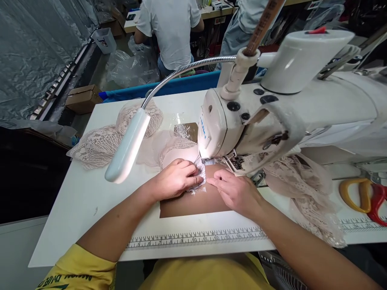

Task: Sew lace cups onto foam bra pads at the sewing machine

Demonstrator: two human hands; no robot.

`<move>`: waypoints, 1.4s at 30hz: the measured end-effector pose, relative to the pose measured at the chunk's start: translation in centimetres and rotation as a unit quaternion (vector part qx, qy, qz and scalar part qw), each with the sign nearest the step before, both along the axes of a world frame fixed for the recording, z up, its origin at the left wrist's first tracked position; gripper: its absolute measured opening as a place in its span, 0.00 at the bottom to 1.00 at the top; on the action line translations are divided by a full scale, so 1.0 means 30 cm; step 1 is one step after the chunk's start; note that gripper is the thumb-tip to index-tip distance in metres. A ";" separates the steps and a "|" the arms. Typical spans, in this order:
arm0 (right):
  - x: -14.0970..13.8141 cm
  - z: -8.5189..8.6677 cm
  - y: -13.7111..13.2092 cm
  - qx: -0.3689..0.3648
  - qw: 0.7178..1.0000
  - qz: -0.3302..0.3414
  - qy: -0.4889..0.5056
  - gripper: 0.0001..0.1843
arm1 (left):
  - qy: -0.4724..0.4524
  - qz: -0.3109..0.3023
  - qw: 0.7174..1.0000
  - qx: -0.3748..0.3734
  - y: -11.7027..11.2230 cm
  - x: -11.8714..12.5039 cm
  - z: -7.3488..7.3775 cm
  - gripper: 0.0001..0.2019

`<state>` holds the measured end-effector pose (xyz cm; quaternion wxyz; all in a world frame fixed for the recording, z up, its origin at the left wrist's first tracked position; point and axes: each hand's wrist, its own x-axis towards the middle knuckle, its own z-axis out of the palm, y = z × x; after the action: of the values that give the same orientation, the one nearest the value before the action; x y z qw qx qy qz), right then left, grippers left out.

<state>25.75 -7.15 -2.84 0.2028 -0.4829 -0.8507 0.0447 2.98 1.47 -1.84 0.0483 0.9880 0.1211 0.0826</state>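
Note:
A pale pink bra piece with lace (181,155) lies under the head of a white sewing machine (216,125). My left hand (178,179) rests on it, fingers curled and pressed down on a whitish strip (200,173) of the fabric beside the needle area. Just right of the needle, my right hand (232,189) has its fingers drawn together. Its index fingertip and thumb meet the strip's right edge. Whether cloth is pinched between them is hidden. Beneath both hands is a brown plate (187,205) set on the white table.
A lamp (128,149) on a bent metal neck hangs over the table's left side. More lace pieces (99,147) lie behind it; others (302,189) trail off at right near yellow-and-red-handled scissors (358,195). A ruler tape (193,240) runs along the front edge. Two people (172,32) are beyond.

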 end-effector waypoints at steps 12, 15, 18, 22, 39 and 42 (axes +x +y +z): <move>0.001 -0.009 -0.002 -0.009 0.999 0.028 0.013 0.17 | -0.030 0.044 0.997 -0.048 -0.013 0.013 0.004 0.13; -0.001 -0.007 -0.002 -0.007 1.000 0.026 0.010 0.17 | -0.035 0.077 0.995 -0.060 -0.021 0.023 -0.001 0.13; -0.002 -0.012 -0.002 -0.003 1.000 0.020 0.004 0.17 | -0.041 0.090 0.992 -0.083 -0.022 0.025 0.003 0.13; 0.001 -0.028 -0.005 0.008 1.000 0.002 0.010 0.17 | -0.062 0.092 0.984 -0.136 -0.017 0.020 0.010 0.11; -0.003 -0.018 -0.012 -0.039 0.998 0.045 -0.025 0.19 | -0.006 0.034 0.994 -0.099 -0.011 0.002 0.003 0.15; -0.003 -0.015 -0.012 -0.038 0.998 0.046 -0.020 0.18 | -0.001 0.024 0.997 -0.079 -0.013 0.003 0.005 0.15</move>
<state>25.66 -7.50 -3.29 0.1654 -0.4513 -0.8736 0.0764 3.07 1.08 -1.68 0.1240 0.9779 0.1511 0.0749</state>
